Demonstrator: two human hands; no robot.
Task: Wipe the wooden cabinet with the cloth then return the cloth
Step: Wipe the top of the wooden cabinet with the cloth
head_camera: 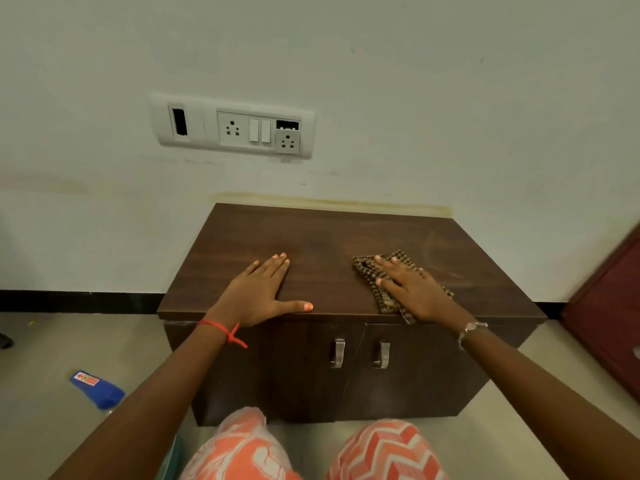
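wooden cabinet [332,244] stands low against a pale wall [415,81], dark brown top, two front doors with metal handles [337,353] side by side at the door seam. cloth [372,271], brown with a checked or beaded-looking weave, lies on the right half of the cabinet top, near the front edge; its near corner reaches over that edge.

right hand [412,289] lies flat on the cloth, palm down, fingers extended and slightly spread, pointing up and to the left toward the wall. the hand presses on the cloth rather than gripping it; no fingers are curled around the fabric. a metal watch [471,329] sits at that wrist.

left hand [259,292] lies flat on the bare left half of the top, palm down, fingers straight and close together, thumb stretched out to the right along the front edge. it holds nothing and touches only the wood. a red thread [225,330] is tied at that wrist. the two hands are well apart.

a switch and socket panel [235,128] is mounted on the wall above the cabinet. a blue bottle [98,389] lies on the floor to the left. orange patterned clothing [311,452] covers the person's knees at the bottom of the view. a dark red panel [613,327] stands at the right edge.
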